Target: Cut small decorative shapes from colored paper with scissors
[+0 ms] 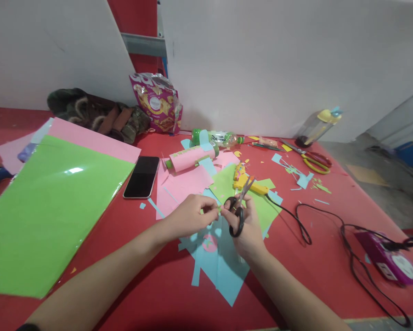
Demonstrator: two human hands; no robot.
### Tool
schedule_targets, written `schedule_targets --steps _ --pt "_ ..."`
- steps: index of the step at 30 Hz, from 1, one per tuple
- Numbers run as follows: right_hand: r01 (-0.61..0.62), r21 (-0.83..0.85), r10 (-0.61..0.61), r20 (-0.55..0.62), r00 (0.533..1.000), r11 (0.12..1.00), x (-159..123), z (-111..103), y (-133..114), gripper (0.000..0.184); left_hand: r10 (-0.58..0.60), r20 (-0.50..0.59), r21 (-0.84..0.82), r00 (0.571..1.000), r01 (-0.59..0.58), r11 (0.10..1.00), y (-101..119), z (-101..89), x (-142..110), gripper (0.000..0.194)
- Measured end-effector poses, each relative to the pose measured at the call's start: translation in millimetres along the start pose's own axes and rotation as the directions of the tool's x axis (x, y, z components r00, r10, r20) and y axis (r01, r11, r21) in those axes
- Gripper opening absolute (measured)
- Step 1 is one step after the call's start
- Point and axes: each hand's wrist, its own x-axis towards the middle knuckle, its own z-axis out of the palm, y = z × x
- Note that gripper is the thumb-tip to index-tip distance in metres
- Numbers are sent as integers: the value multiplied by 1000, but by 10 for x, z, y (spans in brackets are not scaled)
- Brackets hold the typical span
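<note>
My left hand (pixel 196 212) is closed in a pinch on a small green paper piece (pixel 219 209). My right hand (pixel 250 230) has its fingers in the black handles of a pair of scissors (pixel 240 215), whose blades point up and away. The right thumb and fingertips also reach the green piece, close to my left fingertips. Beneath both hands lie blue paper sheets (pixel 227 271) and a round pink cutout (pixel 209 243). Just beyond the scissors rests a yellow glue gun (pixel 257 187) on green paper (pixel 223 180).
Left are green sheets (pixel 58 207) and a phone (pixel 142 177). Behind lie a pink-wrapped roll (pixel 191 158), a green bottle (pixel 223 138) and a snack bag (pixel 157 103). Right are paper scraps (pixel 297 177), larger scissors (pixel 313 161), a clear bottle (pixel 316 128), and a purple box (pixel 388 257) with black cords.
</note>
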Motion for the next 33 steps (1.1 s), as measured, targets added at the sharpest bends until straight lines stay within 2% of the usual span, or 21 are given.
schedule_targets --steps 2,5,8,12,20,33 --pt "-51 -15 52 76 996 999 -10 -3 6 35 0 -29 -10 1000 -1 1000 -12 -65 4 22" --pt "-141 -69 153 216 964 988 -33 -2 -3 36 -21 -75 -82 997 15 996 -15 -182 -5 20" --pt "-201 -112 227 316 921 973 -54 0 -22 37 -55 -61 -141 997 46 989 0 -278 -26 19" --pt "-218 -116 247 410 878 969 -65 -13 -28 38 -55 -20 -184 998 51 982 21 -331 -39 19" --pt "-218 -137 257 452 854 966 -68 -21 -58 38 -64 115 -227 991 89 970 51 -364 -45 19" --pt "-211 -140 253 493 832 967 -66 -13 -74 38 -80 169 -249 982 121 961 33 -363 -43 17"
